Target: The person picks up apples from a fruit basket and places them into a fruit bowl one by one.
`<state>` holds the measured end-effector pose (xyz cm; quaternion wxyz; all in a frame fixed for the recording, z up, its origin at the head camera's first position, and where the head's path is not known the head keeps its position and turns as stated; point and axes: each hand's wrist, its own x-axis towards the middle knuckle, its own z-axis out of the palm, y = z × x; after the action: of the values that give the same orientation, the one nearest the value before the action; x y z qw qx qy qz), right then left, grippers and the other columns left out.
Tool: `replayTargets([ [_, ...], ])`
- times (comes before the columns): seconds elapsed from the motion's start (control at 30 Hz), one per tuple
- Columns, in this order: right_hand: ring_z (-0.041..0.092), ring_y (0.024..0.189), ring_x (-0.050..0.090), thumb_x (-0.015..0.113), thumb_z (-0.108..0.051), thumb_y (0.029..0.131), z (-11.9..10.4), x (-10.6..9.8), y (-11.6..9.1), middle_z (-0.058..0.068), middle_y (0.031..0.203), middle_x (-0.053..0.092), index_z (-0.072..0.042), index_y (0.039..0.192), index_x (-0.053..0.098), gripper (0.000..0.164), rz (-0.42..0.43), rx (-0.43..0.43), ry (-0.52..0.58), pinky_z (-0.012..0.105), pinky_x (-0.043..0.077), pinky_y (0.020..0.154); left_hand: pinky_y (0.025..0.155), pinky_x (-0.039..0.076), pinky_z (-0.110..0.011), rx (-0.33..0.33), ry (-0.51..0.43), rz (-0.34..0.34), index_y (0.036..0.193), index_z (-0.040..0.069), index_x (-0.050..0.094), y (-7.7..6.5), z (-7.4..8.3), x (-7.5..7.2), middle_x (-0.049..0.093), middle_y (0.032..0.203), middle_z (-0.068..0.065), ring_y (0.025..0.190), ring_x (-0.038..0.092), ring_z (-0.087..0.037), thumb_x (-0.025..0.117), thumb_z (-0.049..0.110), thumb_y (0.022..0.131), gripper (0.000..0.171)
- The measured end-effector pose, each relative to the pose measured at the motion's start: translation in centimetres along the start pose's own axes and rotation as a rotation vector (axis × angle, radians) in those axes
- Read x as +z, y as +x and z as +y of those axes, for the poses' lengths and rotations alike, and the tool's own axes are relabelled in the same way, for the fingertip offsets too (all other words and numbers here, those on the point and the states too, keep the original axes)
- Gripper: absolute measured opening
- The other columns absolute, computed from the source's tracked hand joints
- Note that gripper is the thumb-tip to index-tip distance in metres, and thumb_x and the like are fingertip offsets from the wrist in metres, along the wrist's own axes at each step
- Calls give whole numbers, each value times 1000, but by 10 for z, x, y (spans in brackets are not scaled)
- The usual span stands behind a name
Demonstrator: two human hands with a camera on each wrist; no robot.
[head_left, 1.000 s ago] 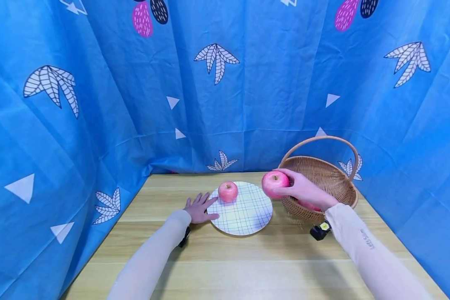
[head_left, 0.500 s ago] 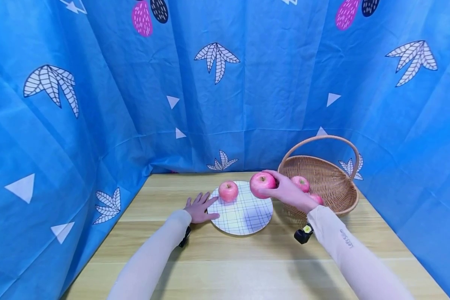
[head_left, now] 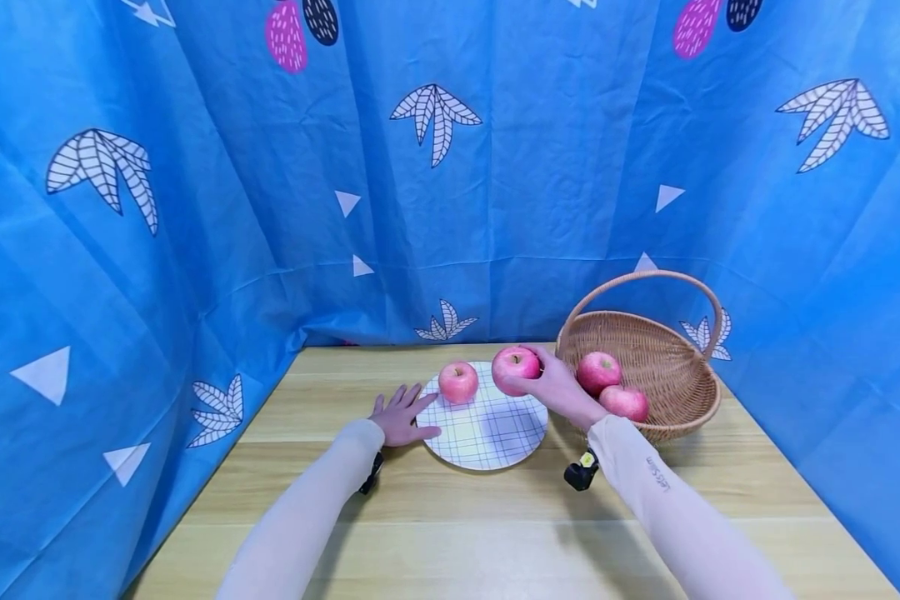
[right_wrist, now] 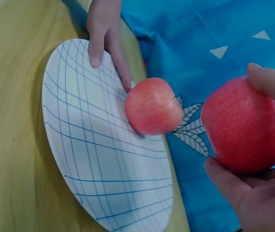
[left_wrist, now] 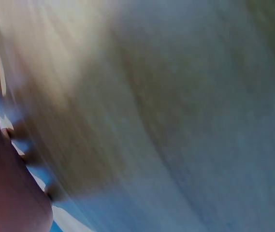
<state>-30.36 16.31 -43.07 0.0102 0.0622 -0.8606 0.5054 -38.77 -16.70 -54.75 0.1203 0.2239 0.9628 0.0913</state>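
My right hand (head_left: 558, 390) grips a red apple (head_left: 515, 370) between thumb and fingers, above the right back part of a white plate (head_left: 487, 433) with blue grid lines. In the right wrist view the held apple (right_wrist: 246, 126) is apart from the plate (right_wrist: 103, 150). Another apple (head_left: 458, 382) sits on the plate's back left. My left hand (head_left: 401, 417) rests at the plate's left edge with fingers spread, thumb and a fingertip over the rim. The left wrist view shows mostly blurred tabletop and part of that hand (left_wrist: 11, 179).
A wicker basket (head_left: 667, 375) with a tall handle stands at the back right, tilted open toward me. Two apples lie in it, one apple (head_left: 598, 372) behind the other apple (head_left: 624, 403). Blue patterned curtain (head_left: 525, 208) surrounds the wooden table (head_left: 450, 533).
My right hand has carried its apple leftward from in front of the basket to above the plate. The two apples in the basket have come into fuller view. My left hand stays put.
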Motion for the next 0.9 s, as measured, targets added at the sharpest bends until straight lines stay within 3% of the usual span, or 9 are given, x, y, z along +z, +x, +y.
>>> replayTargets([
  [0.27,30,129,55,79,-48,84,9,12,13,12,145,53,-15,154,37,88,32,37,14,48,44,111,119,-4,-68,9,1,2,160,45,12,-1,0,-1,-2,172,1,157,-5,-33,38,91,81,96],
  [0.67,34,130,56,79,-41,86,35,28,30,20,145,54,-7,154,37,86,48,-6,8,49,44,111,120,-4,-68,1,-2,-21,160,45,14,0,1,-1,-3,171,2,157,-5,-33,38,91,81,95],
  [0.9,34,131,54,82,-35,85,41,37,38,21,145,53,-7,153,37,87,49,28,75,48,42,113,120,-1,-68,-14,10,-24,161,44,14,-6,7,-6,-1,172,1,157,-4,-33,39,88,84,92],
])
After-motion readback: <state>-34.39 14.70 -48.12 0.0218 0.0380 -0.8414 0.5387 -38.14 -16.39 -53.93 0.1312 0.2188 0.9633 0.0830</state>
